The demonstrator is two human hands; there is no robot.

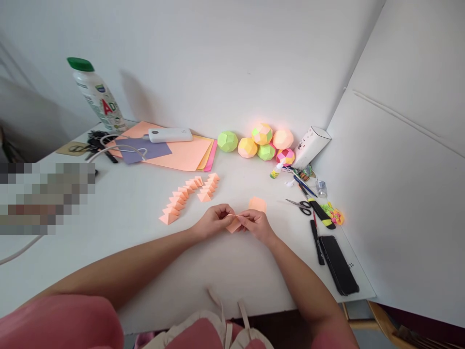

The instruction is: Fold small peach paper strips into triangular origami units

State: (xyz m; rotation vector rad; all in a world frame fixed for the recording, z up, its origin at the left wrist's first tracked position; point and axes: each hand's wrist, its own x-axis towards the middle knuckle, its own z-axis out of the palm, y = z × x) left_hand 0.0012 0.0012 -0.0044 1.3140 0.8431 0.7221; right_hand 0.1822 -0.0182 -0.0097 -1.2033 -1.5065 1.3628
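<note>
Peach paper, a small folded piece (233,226), is held low over the near middle of the white tabletop (127,213). The left hand (213,221) has its grip pinching the piece's left end and the right hand (257,225) pinches its right. It looks triangular, though fingers hide much of it. Just beyond lies a flat peach sheet (257,204). Rows of folded units (189,193) stand further left, and scissors (300,205) lie to the right.

6 paper balls (247,147), 1 bottle (97,95), 1 pwr bank (170,135), 1 scissors (301,205), 1 phone (338,264), 2 hands (214,220).
</note>
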